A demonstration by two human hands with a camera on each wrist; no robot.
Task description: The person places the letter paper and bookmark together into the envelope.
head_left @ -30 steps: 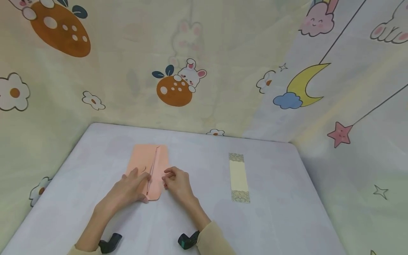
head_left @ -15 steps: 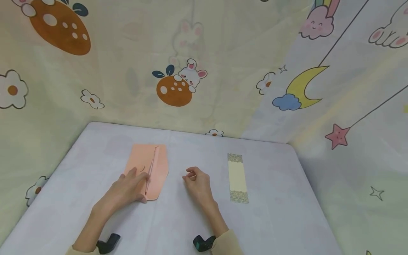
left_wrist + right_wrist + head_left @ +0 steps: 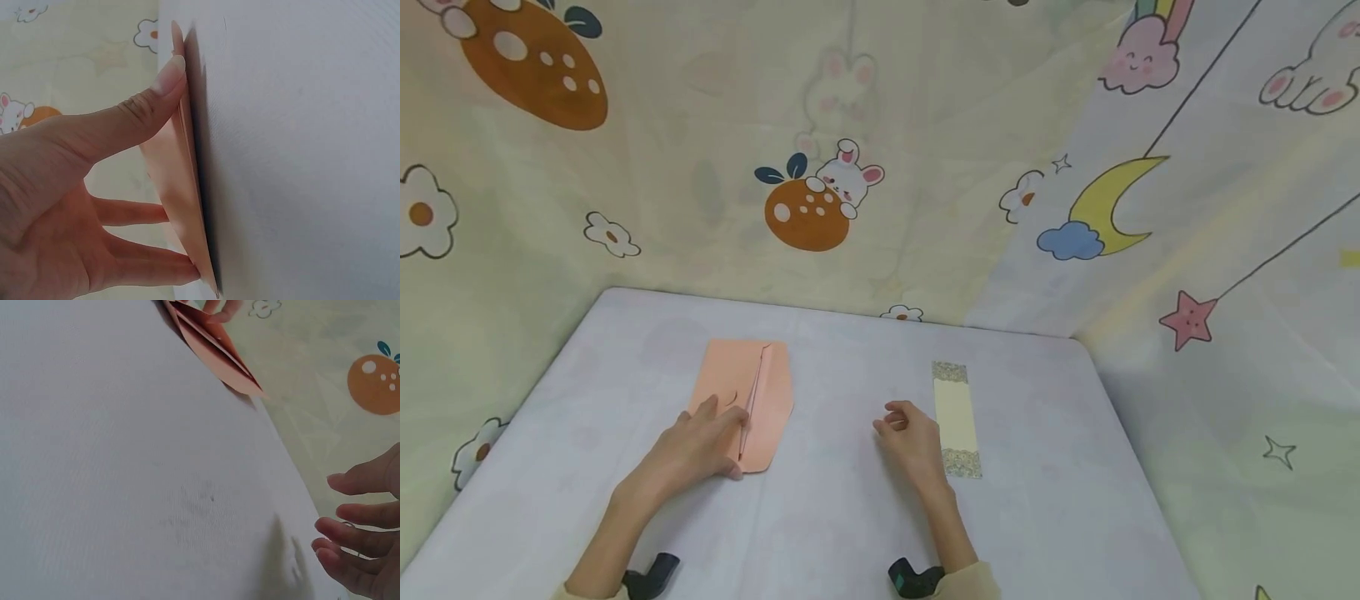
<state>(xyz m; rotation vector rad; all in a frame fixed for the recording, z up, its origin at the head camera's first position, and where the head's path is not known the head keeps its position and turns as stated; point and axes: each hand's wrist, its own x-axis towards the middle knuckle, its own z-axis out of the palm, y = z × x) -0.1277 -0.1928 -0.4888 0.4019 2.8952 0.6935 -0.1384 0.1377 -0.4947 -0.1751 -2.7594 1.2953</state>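
Observation:
A peach paper envelope (image 3: 771,400) lies on the left of the table, its flap folded out to the right and a long slit gaping beside it. My left hand (image 3: 696,446) rests on the envelope; in the left wrist view the thumb lies along its edge and straight fingers press its face. To the right, my right hand (image 3: 913,442) hovers over the table with relaxed, slightly bent fingers, holding nothing, as the right wrist view shows. Just beyond its knuckles lies a cream paper strip (image 3: 957,417) with glittery ends, its left edge partly overlapped by the hand in the head view.
A white-covered table (image 3: 835,500) fills the lower view. Cloth walls (image 3: 700,167) printed with rabbits, flowers and a moon rise behind and at both sides. Dark wrist-worn devices (image 3: 913,577) sit at both sleeves.
My right hand has moved away from the envelope's right edge, rightward across the table to the cream strip. The left hand stays on the envelope.

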